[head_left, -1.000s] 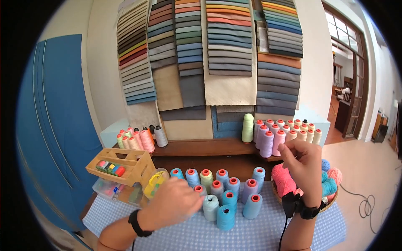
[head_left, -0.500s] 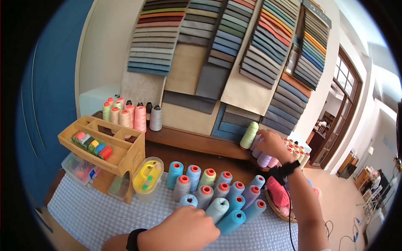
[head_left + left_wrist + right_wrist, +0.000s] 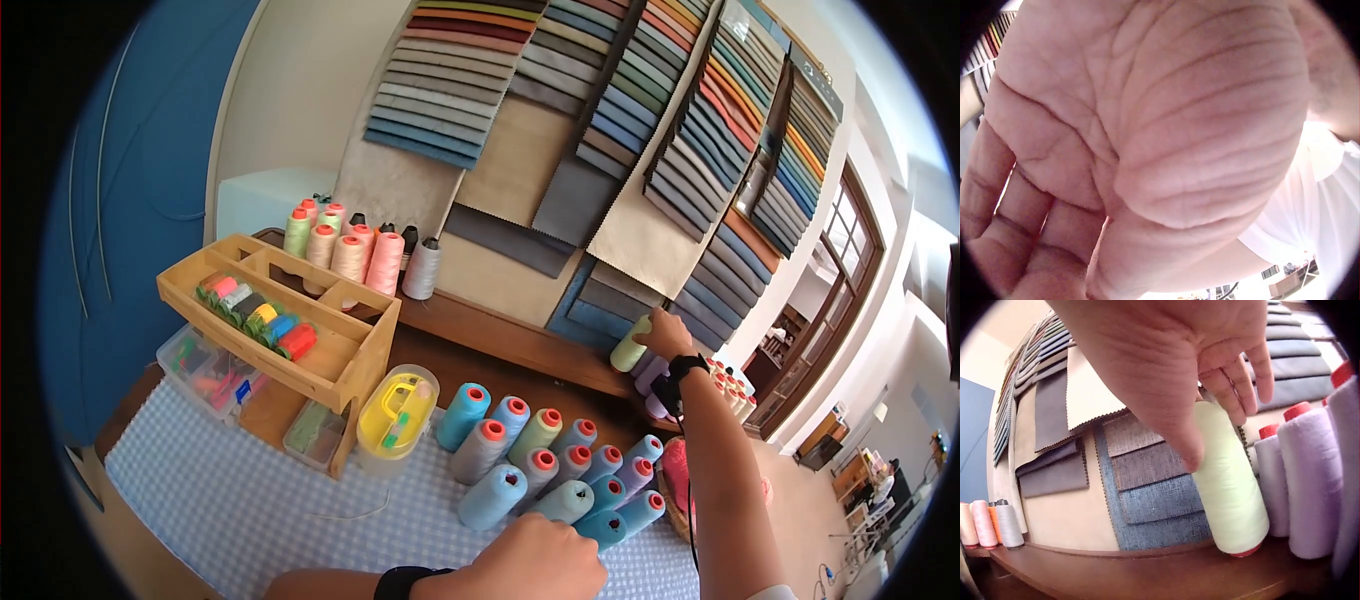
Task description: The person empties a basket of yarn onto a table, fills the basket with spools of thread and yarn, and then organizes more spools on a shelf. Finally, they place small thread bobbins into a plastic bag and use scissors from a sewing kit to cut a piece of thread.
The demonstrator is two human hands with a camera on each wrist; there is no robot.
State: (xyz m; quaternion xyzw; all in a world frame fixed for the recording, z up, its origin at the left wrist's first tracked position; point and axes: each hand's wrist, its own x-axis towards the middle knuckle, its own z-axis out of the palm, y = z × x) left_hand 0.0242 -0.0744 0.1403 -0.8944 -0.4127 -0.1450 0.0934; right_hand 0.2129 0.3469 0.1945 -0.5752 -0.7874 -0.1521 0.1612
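On the shelf at the right, my right hand holds a pale green thread cone by its top. The right wrist view shows the thumb of that hand on the near side of the cone and the fingers behind it; the cone's red base is at the shelf. Lilac cones stand just right of it. My left hand is low at the front, beside a pale teal cone in the table group. Its palm shows loosely curled fingers and nothing held.
Blue, grey and green cones stand grouped on the checked cloth. Left of them are a yellow-lidded tub and a wooden organizer. Pink and grey cones stand on the shelf's left end. A yarn basket is partly behind my right arm.
My right hand has reached from above the yarn basket to the shelf and taken hold of the green cone. A blue cone now stands at the table group's front left. The head view has tilted and turned.
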